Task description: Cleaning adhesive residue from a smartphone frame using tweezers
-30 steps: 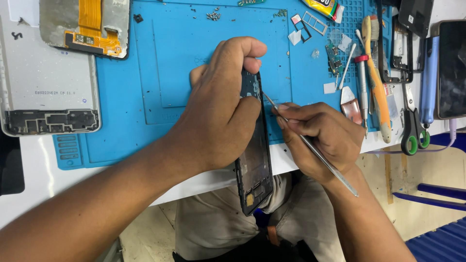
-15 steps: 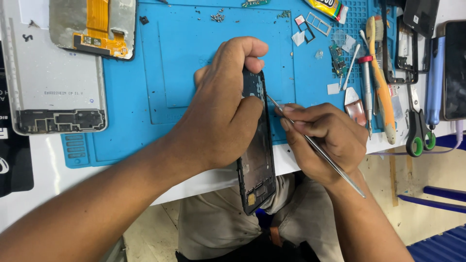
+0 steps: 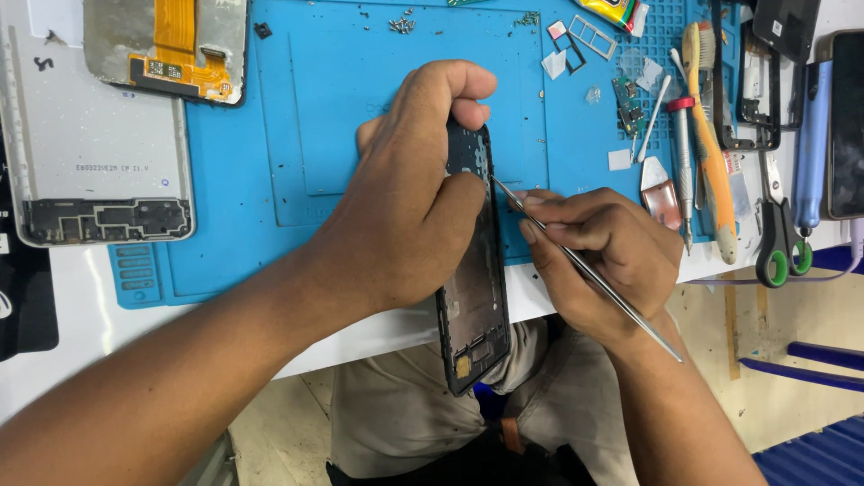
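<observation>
While the black phone frame is gripped edge-up by the left hand over the near edge of the blue mat & a thin metal probe is pinched by the right hand w/ its tip at the frame's right side, a slip could probably be caused by too much push, so the board inside gets scratched or the frame is dropped off the bench.
</observation>
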